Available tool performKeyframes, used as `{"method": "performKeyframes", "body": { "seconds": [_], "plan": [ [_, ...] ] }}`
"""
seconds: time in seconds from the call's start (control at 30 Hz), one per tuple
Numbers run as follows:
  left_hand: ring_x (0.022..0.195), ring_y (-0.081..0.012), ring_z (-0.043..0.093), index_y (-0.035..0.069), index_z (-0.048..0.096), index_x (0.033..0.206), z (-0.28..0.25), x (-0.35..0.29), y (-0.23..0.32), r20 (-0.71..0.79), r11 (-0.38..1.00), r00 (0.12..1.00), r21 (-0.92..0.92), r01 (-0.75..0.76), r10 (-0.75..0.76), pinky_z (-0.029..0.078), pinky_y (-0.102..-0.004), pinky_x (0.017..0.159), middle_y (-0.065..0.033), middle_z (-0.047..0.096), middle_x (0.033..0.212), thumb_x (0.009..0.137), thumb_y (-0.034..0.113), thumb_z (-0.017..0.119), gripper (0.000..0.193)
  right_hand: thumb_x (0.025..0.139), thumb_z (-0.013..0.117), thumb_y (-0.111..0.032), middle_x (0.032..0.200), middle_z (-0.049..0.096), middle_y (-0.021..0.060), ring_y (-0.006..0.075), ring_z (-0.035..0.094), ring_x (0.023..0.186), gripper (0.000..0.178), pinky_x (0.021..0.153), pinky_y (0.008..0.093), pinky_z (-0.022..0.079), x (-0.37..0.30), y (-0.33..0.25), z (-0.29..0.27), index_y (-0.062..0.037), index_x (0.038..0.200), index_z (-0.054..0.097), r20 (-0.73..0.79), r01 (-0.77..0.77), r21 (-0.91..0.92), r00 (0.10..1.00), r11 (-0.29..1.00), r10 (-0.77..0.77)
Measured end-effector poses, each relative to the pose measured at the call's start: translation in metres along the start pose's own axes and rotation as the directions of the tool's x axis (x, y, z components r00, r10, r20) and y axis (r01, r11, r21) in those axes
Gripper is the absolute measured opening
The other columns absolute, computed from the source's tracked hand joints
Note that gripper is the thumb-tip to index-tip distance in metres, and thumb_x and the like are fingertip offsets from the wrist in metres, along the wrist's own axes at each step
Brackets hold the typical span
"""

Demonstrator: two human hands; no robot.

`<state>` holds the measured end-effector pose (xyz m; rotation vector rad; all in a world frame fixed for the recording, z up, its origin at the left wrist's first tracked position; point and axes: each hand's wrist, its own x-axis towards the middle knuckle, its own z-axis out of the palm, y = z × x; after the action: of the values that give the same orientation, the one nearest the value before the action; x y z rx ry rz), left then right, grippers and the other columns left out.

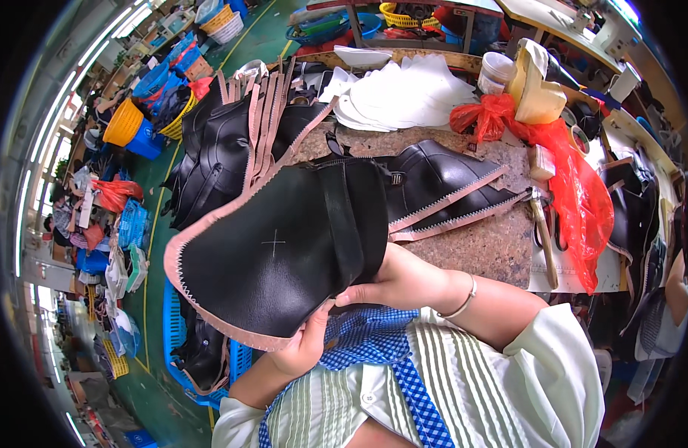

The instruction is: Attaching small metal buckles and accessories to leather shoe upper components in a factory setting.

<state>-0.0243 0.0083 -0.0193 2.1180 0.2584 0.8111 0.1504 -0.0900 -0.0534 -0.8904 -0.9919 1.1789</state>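
Note:
A black leather shoe upper (262,254) is held up in front of me, edged with a pinkish zigzag-stitched strip. A small pale cross is marked on its face, and a black strap crosses its right part. My left hand (308,340) pinches its near lower edge. Close beside it, my right hand (385,280) grips the same edge, thumb on top; its other fingers are partly hidden beneath the leather. Behind lies a second black upper (433,175) with a similar stitched edge, resting on the speckled worktop (471,257).
Stacked black uppers (217,153) lie at the far left of the worktop. White sheet pieces (403,93) sit at the back. At right are a red plastic bag (579,209), a wooden-handled tool (544,243) and a white tub (496,72). A blue basket (176,328) stands below, at left.

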Motion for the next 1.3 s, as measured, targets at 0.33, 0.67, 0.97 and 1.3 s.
{"method": "performKeyframes", "body": {
  "seconds": [0.33, 0.67, 0.97, 1.3],
  "plan": [
    [0.114, -0.024, 0.059, -0.007, 0.049, 0.129, 0.044, 0.03, -0.01, -0.308, 0.744, 0.921, -0.668, -0.029, -0.24, 0.045, -0.0343, 0.1, -0.0169, 0.058, 0.127, 0.104, 0.012, 0.043, 0.032, 0.073, 0.087, -0.031, 0.086, 0.069, 0.0142, 0.0202, 0.067, 0.077, 0.055, 0.072, 0.0329, 0.054, 0.016, -0.028, -0.024, 0.0021, 0.107, 0.058, -0.276, 0.149, -0.584, 0.888, 0.798, -0.368],
    [0.1, -0.0128, 0.062, 0.001, 0.057, 0.113, 0.058, -0.001, -0.065, 0.817, 0.61, 0.476, -0.203, 0.766, -0.326, 0.05, -0.0266, 0.092, -0.0072, 0.065, 0.108, 0.098, 0.009, 0.059, 0.017, 0.072, 0.081, -0.033, 0.095, 0.068, 0.0107, 0.0297, 0.066, 0.092, 0.036, 0.08, 0.0396, 0.053, -0.003, -0.031, -0.166, -0.0079, 0.095, 0.07, -0.575, -0.581, -0.804, 0.703, 0.129, -0.418],
    [0.096, -0.009, 0.061, 0.001, 0.059, 0.11, 0.04, 0.007, -0.051, 0.719, 0.611, 0.584, -0.282, 0.74, -0.377, 0.05, -0.0242, 0.088, -0.0038, 0.065, 0.102, 0.097, 0.006, 0.059, 0.013, 0.075, 0.075, -0.017, 0.085, 0.069, 0.0132, 0.0325, 0.067, 0.084, 0.013, 0.078, 0.0409, 0.053, -0.027, 0.022, -0.266, -0.0069, 0.082, 0.071, -0.584, -0.695, -0.718, 0.589, 0.018, -0.559],
    [0.094, -0.0137, 0.063, 0.001, 0.059, 0.114, 0.024, 0.008, -0.055, 0.492, 0.454, 0.745, -0.592, 0.665, -0.45, 0.05, -0.0272, 0.088, -0.0068, 0.067, 0.102, 0.1, 0.012, 0.055, 0.018, 0.087, 0.07, -0.003, 0.089, 0.069, 0.0013, 0.0073, 0.059, 0.075, 0.006, 0.071, 0.0228, 0.049, 0.0, -0.014, -0.12, -0.0016, 0.093, 0.072, -0.611, 0.153, -0.387, 0.696, 0.909, -0.377]
  ]
}}
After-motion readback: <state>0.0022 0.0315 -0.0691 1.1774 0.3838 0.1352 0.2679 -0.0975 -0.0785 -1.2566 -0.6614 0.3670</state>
